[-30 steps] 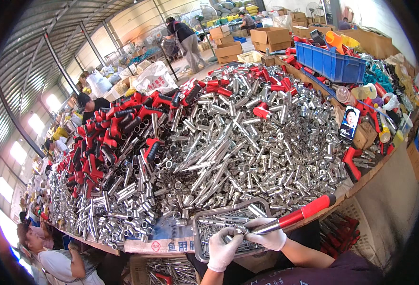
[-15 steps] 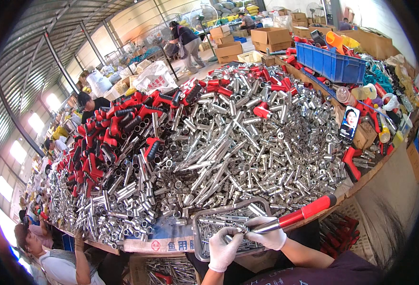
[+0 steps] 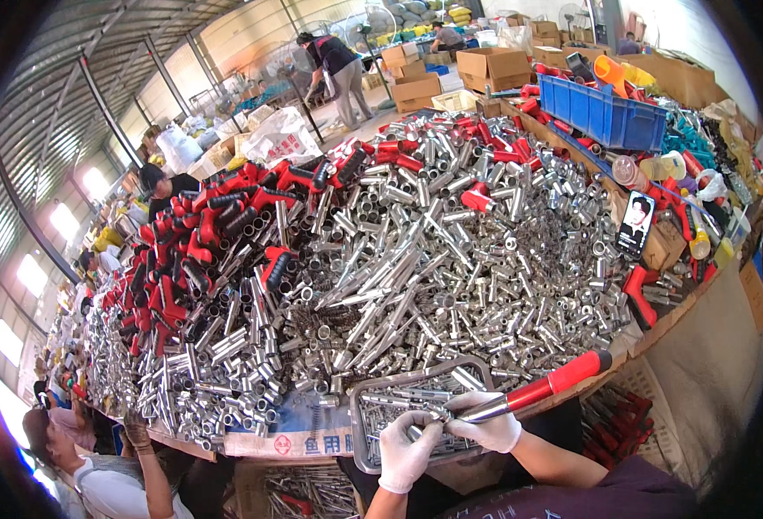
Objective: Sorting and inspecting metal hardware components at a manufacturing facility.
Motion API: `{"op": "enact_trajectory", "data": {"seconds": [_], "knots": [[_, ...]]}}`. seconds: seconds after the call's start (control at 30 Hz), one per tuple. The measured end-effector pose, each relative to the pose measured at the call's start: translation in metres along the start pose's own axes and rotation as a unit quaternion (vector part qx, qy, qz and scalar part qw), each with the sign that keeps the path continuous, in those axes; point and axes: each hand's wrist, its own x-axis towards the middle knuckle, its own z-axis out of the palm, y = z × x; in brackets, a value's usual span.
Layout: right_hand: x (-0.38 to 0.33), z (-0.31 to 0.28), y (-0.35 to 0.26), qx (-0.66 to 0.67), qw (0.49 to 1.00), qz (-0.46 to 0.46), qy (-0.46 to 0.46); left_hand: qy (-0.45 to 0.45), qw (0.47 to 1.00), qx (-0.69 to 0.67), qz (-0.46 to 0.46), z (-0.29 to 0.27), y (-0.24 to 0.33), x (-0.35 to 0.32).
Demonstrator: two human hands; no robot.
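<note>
Both my hands wear white gloves and meet above a grey tray (image 3: 360, 432) of small metal parts at the table's near edge. My right hand (image 3: 488, 426) is closed around the metal shaft of a red-handled tool (image 3: 533, 394), whose black-capped end points up to the right. Against the tool's metal tip, my left hand (image 3: 409, 451) is closed in a pinch; what it pinches is too small to make out. Just beyond the tray spreads a big heap of shiny metal tubes and rods (image 3: 399, 268).
Red-and-black pistol-shaped handles (image 3: 169, 298) pile up at the left. A blue crate (image 3: 602, 112) and a lit phone (image 3: 635, 225) stand at the right. Crates with red handles (image 3: 615, 428) and metal rods (image 3: 312, 493) sit below the table edge. A co-worker (image 3: 96, 476) sits at lower left.
My hands and the red-handled tool stay nearly in place, with the tool's handle end tilting very slightly upward. A distant person bends lower, the co-worker's arm shifts, and the phone picture differs.
</note>
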Motion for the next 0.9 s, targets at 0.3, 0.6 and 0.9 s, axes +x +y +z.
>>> {"op": "enact_trajectory", "data": {"seconds": [0.3,0.6,0.9], "knots": [[-0.005,0.000,0.011,0.004,1.000,0.000,0.002,0.098,0.964,0.117,0.218,0.011,0.002,-0.008],[-0.004,0.001,0.012,-0.064,0.997,0.042,0.000,0.036,0.784,0.369,0.498,-0.008,0.002,-0.001],[0.001,0.002,0.013,0.023,0.998,0.047,0.021,0.095,0.966,0.097,0.222,0.008,0.002,-0.003]]}}
